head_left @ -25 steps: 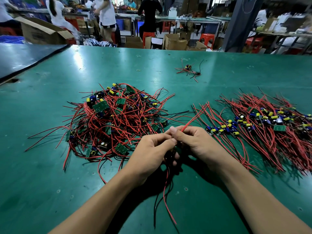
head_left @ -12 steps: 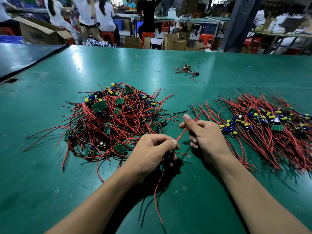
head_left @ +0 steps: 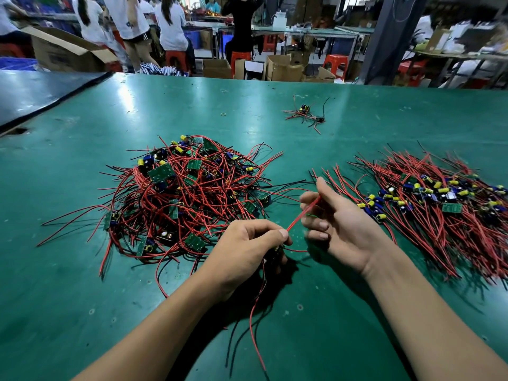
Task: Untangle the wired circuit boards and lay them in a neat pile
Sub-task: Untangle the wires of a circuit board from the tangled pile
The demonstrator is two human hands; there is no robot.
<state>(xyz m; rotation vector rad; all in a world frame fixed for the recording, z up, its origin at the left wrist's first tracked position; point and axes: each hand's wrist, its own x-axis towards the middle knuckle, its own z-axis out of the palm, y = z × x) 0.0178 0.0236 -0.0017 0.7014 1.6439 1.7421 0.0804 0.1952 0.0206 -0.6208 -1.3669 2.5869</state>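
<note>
Presently your left hand (head_left: 247,250) is curled tight near the middle of the green table (head_left: 82,284); it grips a small circuit board (head_left: 278,249), which barely shows under the fingers; red and black leads (head_left: 253,314) trail from that fist toward you across the tabletop. One red wire (head_left: 302,213) runs taut from your left thumb tip up to your right hand (head_left: 346,229); that hand is half-uncurled, thumb pointing up; the wire's end lies between thumb and forefinger, and whether it is nipped there cannot be told. Just beyond your left hand lies the tangled heap of wired boards (head_left: 187,193); well to the right sits the combed pile (head_left: 439,207), its wires lying roughly parallel. Farther back rest a stray cluster of boards (head_left: 305,114) and a rubber band (head_left: 223,114).
</note>
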